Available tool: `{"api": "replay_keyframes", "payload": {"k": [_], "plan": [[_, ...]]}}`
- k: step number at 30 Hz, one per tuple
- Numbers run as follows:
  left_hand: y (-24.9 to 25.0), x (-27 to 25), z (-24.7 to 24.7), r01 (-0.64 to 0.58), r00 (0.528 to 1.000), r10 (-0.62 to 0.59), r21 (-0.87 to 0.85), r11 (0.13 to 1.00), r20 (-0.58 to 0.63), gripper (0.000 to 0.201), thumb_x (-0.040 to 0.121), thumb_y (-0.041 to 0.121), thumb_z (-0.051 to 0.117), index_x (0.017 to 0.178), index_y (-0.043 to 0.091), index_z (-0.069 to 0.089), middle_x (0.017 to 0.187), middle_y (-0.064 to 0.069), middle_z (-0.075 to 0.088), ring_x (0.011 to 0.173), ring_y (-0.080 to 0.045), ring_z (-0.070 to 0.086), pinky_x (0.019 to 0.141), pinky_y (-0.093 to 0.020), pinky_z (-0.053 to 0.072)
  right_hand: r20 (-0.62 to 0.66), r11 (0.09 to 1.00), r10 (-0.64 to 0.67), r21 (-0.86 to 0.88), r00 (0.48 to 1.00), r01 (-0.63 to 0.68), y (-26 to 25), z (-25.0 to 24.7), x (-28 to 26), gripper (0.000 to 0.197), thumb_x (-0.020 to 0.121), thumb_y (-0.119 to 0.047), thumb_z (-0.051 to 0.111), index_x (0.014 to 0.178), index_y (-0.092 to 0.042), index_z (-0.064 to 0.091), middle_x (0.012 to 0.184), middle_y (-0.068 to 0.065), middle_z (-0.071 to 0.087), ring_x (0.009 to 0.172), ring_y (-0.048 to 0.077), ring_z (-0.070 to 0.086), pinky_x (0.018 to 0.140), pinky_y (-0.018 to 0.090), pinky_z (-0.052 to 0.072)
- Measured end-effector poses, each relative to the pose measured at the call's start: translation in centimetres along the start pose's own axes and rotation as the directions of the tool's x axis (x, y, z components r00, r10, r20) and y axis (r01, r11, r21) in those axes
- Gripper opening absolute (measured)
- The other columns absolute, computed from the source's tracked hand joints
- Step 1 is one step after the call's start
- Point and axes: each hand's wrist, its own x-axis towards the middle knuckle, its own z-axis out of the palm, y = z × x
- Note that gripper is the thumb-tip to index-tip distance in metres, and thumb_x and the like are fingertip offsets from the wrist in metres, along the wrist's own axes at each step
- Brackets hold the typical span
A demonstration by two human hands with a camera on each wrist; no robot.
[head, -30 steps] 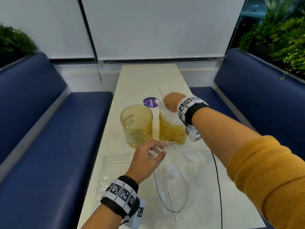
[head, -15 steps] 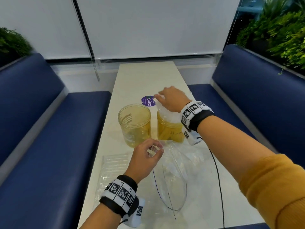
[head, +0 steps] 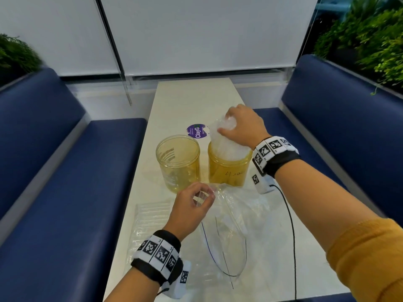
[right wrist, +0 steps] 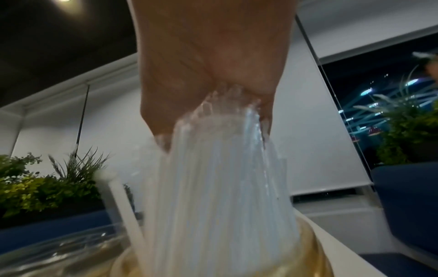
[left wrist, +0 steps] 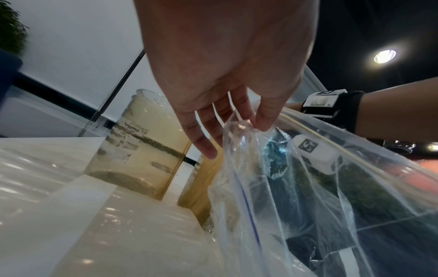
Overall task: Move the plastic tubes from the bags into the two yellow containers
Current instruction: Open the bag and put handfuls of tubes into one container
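The right hand (head: 243, 127), its forearm reaching in from 4 o'clock with a mustard sleeve pushed up, curls palm-down at 12 o'clock, while the left hand (head: 192, 205), at 7 o'clock, pinches with thumb and fingertips (left wrist: 263, 125).

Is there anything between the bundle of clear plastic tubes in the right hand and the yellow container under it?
Nothing visible blocks them. The right hand grips the bundle of clear plastic tubes at its top, and its lower ends already stand inside the open mouth of the right yellow plastic container.
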Motion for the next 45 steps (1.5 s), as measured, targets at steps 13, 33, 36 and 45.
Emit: {"api": "replay_keyframes", "payload": {"k": [13, 33, 36, 45], "plan": [[0.1, 0.0, -0.1, -0.012, 1.000, 0.012, -0.020, 1.000, 0.005, 0.015, 0.093, 0.019, 0.071, 0.083, 0.029, 0.068, 0.100, 0.007, 0.074, 0.088, -0.012, 0.064, 0.061, -0.023, 0.047, 0.112, 0.999, -0.030, 0.043, 0.993, 0.025, 0.3, -0.2, 0.2, 0.041, 0.088, -0.048, 0.069, 0.119, -0.021, 0.060, 0.117, 0.003, 0.060, 0.110, 0.025, 0.057, 0.084, 0.030, 0.039], [0.0, 0.7, 0.1, -0.028, 0.999, 0.029, -0.032, 0.999, 0.013, 0.023, 0.095, 0.024, 0.070, 0.075, 0.035, 0.066, 0.083, 0.001, 0.062, 0.080, -0.017, 0.056, 0.058, -0.028, 0.040, 0.411, 0.983, 0.043, -0.178, 0.911, 0.034, -0.7, -2.8, 0.2, 0.106, 0.048, -0.097, 0.060, 0.139, -0.048, 0.033, 0.146, 0.001, 0.042, 0.131, 0.034, 0.045, 0.106, 0.062, 0.038], [0.0, 0.8, 0.1, -0.036, 0.999, 0.037, -0.028, 0.999, 0.017, 0.024, 0.095, 0.024, 0.070, 0.075, 0.036, 0.065, 0.084, -0.002, 0.064, 0.087, -0.025, 0.060, 0.058, -0.029, 0.041, 0.416, 0.989, 0.054, -0.151, 0.908, 0.010, 0.0, -0.2, -1.4, 0.101, 0.056, -0.073, 0.081, 0.140, -0.039, 0.035, 0.136, 0.001, 0.047, 0.121, 0.030, 0.052, 0.095, 0.046, 0.048], [-0.4, 0.4, 0.1, -0.040, 0.999, 0.041, -0.018, 0.999, 0.026, 0.014, 0.096, 0.028, 0.068, 0.082, 0.028, 0.070, 0.091, -0.001, 0.069, 0.092, -0.023, 0.062, 0.063, -0.032, 0.044, 0.003, 0.999, 0.019, -0.050, 1.000, -0.019, 0.0, -2.6, 0.3, 0.073, 0.079, -0.083, 0.048, 0.134, -0.035, 0.047, 0.137, 0.004, 0.048, 0.127, 0.029, 0.045, 0.099, 0.052, 0.045]]}}
